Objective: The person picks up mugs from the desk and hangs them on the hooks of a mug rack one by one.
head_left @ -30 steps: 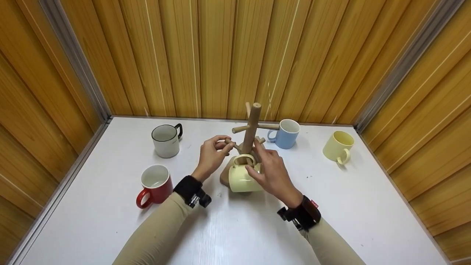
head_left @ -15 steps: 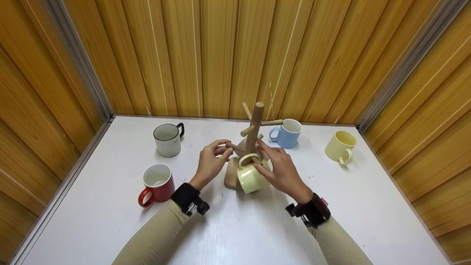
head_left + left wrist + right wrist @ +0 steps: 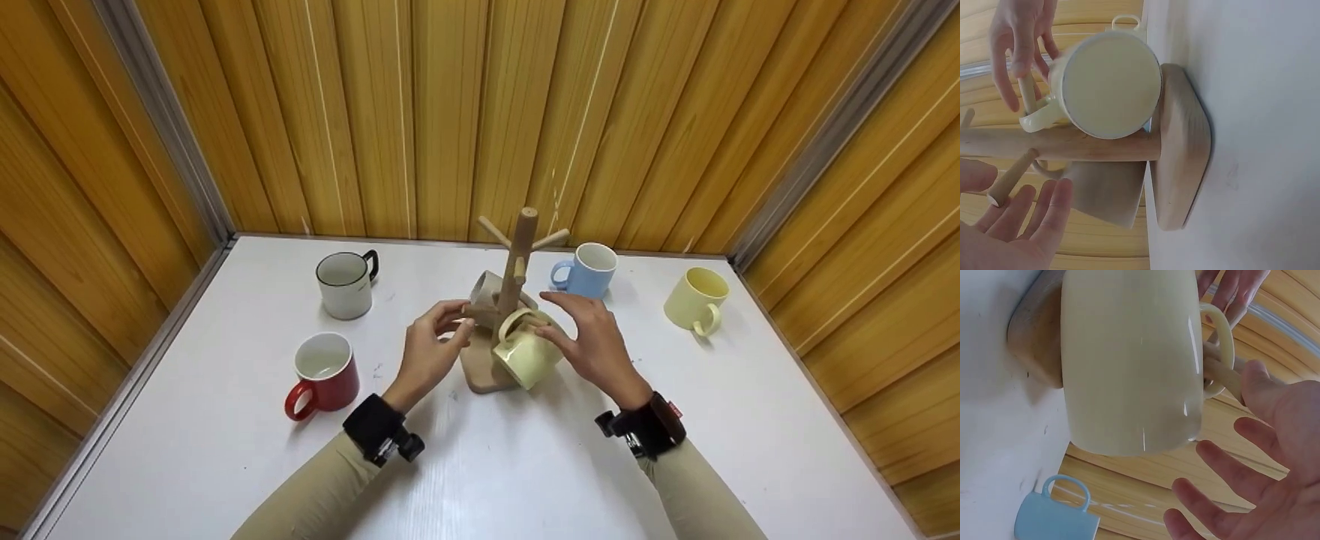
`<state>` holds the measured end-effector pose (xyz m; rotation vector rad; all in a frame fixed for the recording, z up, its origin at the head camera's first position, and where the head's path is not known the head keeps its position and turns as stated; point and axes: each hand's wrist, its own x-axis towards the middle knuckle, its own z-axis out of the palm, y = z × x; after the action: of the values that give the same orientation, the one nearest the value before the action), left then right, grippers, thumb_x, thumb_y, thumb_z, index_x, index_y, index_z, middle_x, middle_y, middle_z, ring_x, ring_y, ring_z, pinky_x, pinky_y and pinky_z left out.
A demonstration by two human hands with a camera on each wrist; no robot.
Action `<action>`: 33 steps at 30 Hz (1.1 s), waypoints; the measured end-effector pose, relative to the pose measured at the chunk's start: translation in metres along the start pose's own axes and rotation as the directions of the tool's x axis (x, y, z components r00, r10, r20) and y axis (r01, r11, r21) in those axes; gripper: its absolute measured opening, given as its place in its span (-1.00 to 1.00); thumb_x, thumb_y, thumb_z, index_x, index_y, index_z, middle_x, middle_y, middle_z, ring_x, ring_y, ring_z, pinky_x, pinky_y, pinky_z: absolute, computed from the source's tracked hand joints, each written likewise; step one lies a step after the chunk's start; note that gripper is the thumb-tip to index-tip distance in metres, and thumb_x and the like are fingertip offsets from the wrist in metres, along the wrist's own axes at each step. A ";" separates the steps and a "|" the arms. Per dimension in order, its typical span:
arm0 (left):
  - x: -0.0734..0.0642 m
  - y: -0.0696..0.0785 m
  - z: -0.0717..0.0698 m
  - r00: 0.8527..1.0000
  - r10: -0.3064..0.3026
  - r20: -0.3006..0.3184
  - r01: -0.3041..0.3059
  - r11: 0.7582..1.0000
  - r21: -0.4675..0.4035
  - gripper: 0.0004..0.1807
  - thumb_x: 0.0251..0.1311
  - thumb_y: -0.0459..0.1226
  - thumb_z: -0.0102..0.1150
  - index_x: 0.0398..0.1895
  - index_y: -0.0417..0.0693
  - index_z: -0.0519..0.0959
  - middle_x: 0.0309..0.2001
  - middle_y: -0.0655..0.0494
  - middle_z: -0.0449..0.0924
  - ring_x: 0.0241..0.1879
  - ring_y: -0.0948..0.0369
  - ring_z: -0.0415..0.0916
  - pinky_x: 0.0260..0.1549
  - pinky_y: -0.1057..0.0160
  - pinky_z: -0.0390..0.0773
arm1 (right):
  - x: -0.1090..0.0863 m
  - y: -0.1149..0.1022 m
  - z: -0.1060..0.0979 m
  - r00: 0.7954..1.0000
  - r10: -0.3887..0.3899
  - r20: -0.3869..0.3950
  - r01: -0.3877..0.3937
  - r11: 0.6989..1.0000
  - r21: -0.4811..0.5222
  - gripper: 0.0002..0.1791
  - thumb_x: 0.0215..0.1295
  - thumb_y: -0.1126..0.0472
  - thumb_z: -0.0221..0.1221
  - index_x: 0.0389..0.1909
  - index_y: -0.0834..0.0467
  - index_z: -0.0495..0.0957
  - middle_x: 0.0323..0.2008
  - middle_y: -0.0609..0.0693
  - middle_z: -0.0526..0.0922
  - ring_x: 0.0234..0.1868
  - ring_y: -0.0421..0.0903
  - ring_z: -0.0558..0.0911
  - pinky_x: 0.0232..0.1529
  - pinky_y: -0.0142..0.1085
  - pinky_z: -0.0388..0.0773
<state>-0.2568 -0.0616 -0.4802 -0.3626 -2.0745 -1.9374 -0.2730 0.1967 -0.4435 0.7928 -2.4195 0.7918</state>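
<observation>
A wooden mug tree (image 3: 517, 262) stands on the table. From a lower front peg hangs a pale yellow mug (image 3: 529, 356), tilted, with the peg through its handle (image 3: 1044, 115). Behind the post hangs a greyish-white mug (image 3: 1106, 188), partly hidden. My left hand (image 3: 433, 341) is at the left lower peg (image 3: 1013, 177); its fingers are loosely bent under the peg tip, with the thumb just off it. Beside the yellow mug is my right hand (image 3: 600, 349), its fingers spread apart from the mug. Its thumb (image 3: 1258, 382) touches the end of that mug's peg.
On the left of the white table (image 3: 465, 487) stand a white mug with a black rim (image 3: 345, 289) and a red mug (image 3: 330, 379). A light blue mug (image 3: 589, 274) stands behind my right hand. Another yellow mug (image 3: 694, 300) stands far right. Wood-patterned walls (image 3: 442, 112) enclose the table.
The mug tree has turned, its front side swinging right with the yellow mug. The greyish-white mug has come into view behind the post. My right hand has moved right and its fingers have spread.
</observation>
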 end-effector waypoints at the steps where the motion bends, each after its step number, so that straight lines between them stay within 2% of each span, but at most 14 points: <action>1: -0.002 0.000 0.000 1.000 0.001 0.002 -0.001 1.000 -0.006 -0.66 0.35 -0.42 0.26 0.16 -0.31 0.59 0.02 -0.22 0.71 -0.07 -0.09 0.71 -0.25 0.24 0.74 | 0.000 0.002 0.000 1.000 0.008 -0.006 -0.008 1.000 -0.004 -0.47 0.18 0.10 0.47 0.15 0.21 0.66 0.15 0.16 0.69 0.15 0.25 0.59 0.15 0.20 0.47; 7: -0.017 0.003 0.004 1.000 0.025 0.014 -0.024 0.999 -0.041 -0.62 0.34 -0.48 0.23 0.20 -0.38 0.54 0.00 -0.34 0.68 -0.07 -0.14 0.70 -0.29 0.23 0.74 | 0.002 0.007 0.002 0.996 0.089 -0.016 -0.089 0.996 0.002 -0.72 0.20 0.13 0.45 -0.13 0.19 0.75 0.12 0.17 0.70 0.16 0.28 0.57 0.15 0.22 0.45; 11: -0.026 0.006 0.008 0.998 0.049 0.036 -0.048 0.998 -0.033 -0.61 0.34 -0.47 0.25 0.21 -0.34 0.54 -0.05 -0.27 0.72 -0.08 -0.13 0.71 -0.28 0.26 0.74 | 0.004 0.011 0.004 0.992 0.126 -0.024 -0.126 0.992 0.004 -0.81 0.25 0.17 0.42 -0.22 0.21 0.77 0.08 0.17 0.72 0.16 0.27 0.57 0.16 0.19 0.46; 16: -0.036 0.007 0.013 0.994 0.083 0.066 -0.084 0.996 0.004 -0.61 0.37 -0.41 0.25 0.23 -0.29 0.54 -0.13 -0.19 0.75 -0.16 0.00 0.74 -0.25 0.17 0.75 | 0.006 0.016 0.006 0.990 0.140 -0.024 -0.140 0.990 0.015 -0.81 0.30 0.18 0.38 -0.18 0.22 0.77 0.05 0.17 0.73 0.13 0.26 0.58 0.14 0.17 0.47; 20: -0.042 0.009 0.017 0.992 0.095 0.082 -0.098 0.995 0.026 -0.60 0.38 -0.41 0.24 0.25 -0.24 0.53 -0.20 -0.15 0.77 -0.21 0.08 0.75 -0.22 0.13 0.75 | 0.008 0.021 0.008 0.993 0.118 -0.025 -0.118 0.993 0.030 -0.80 0.31 0.19 0.37 -0.15 0.22 0.77 0.01 0.18 0.74 0.11 0.24 0.60 0.13 0.16 0.47; 26: -0.051 0.012 0.026 0.987 0.125 0.100 -0.129 0.991 0.033 -0.56 0.37 -0.41 0.23 0.29 -0.24 0.49 -0.26 0.00 0.79 -0.26 0.08 0.76 -0.24 0.22 0.74 | 0.013 0.027 0.011 0.996 0.082 -0.036 -0.080 0.995 0.065 -0.81 0.29 0.24 0.37 -0.12 0.21 0.76 -0.05 0.14 0.77 0.08 0.18 0.65 0.18 0.12 0.43; 33: -0.058 0.011 0.039 0.983 0.135 0.124 -0.137 0.990 0.009 -0.52 0.36 -0.45 0.21 0.32 -0.28 0.43 -0.31 0.02 0.78 -0.32 0.05 0.76 -0.28 0.18 0.75 | 0.018 0.029 0.015 0.997 0.063 -0.043 -0.060 0.996 0.070 -0.79 0.34 0.24 0.33 -0.08 0.24 0.75 -0.08 0.14 0.78 0.03 0.16 0.68 0.14 0.09 0.43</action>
<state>-0.2002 -0.0215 -0.4942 -0.6180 -2.0801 -1.8586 -0.3090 0.1992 -0.4548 0.7209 -2.3981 0.9108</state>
